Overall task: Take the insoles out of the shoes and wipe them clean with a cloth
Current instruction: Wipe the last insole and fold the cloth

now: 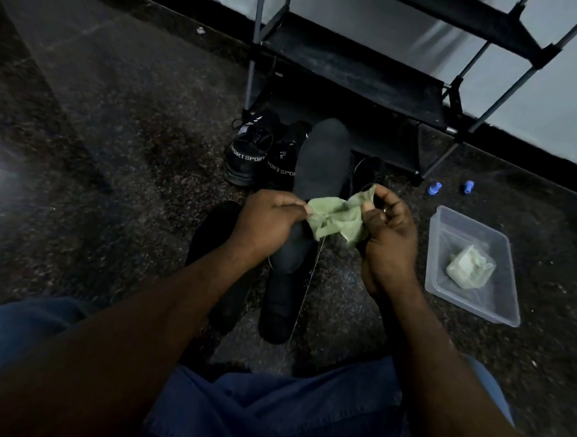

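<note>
Head view: at centre frame, both hands stretch a green cloth [337, 221] above a dark insole [320, 160].
Left hand [270, 217]: pinches the cloth's left edge; whether it also props the insole, I cannot tell.
Right hand [386, 230]: pinches the right corner, probably opening a fresh face for wiping.
Insole: out of its shoe, running from under the hands toward upper centre.
Shoes [250, 153]: upper centre, parked beside the rack [351, 78].
Tub [471, 220]: right of frame, holding a spare cloth [470, 268] within reach.

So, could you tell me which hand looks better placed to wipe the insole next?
Probably the right hand: it pinches the green cloth close beside the black insole, while the left hand pinches only the cloth's edge and seems to steady the insole.
</note>
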Available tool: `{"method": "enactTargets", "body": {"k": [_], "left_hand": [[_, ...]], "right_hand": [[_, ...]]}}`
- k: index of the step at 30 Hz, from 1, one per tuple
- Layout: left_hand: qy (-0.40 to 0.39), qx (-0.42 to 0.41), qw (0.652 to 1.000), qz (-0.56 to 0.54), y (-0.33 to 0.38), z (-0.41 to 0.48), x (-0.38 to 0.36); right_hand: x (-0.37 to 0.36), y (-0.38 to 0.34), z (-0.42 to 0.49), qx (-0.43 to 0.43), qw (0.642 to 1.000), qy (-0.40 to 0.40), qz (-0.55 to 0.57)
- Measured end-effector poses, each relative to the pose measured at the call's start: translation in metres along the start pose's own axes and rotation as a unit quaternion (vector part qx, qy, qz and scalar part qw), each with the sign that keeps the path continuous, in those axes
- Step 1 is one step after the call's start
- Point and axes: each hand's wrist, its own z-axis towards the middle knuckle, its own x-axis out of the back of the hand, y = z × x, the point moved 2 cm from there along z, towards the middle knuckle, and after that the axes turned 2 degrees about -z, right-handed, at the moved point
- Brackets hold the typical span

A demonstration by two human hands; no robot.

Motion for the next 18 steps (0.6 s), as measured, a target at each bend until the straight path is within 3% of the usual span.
{"method": "enactTargets", "body": {"k": [3, 9, 13, 16, 18], "left_hand": [[0.054, 0.056, 0.991, -0.110, 0.000, 0.004, 0.007], [0.051, 0.164, 0.917, -0.360, 0.003, 0.009, 0.011], [0.009, 0.205, 0.892, -0.404, 0.001, 0.007, 0.011], [0.016, 0.220, 0.884, -0.413, -0.001, 0.009, 0.014], [0.018, 0.222, 0.886, -0.407, -0.001, 0.009, 0.014]], "right_hand": [[0.004, 0.000, 0.000, -0.002, 0.999, 0.010, 0.035], [0.016, 0.009, -0.006, -0.059, 0.998, 0.027, 0.027], [0.021, 0.013, -0.006, -0.093, 0.993, 0.037, 0.069], [0.016, 0.010, -0.005, -0.085, 0.984, 0.014, 0.155], [0.012, 0.008, -0.006, -0.089, 0.986, 0.002, 0.143]]}}
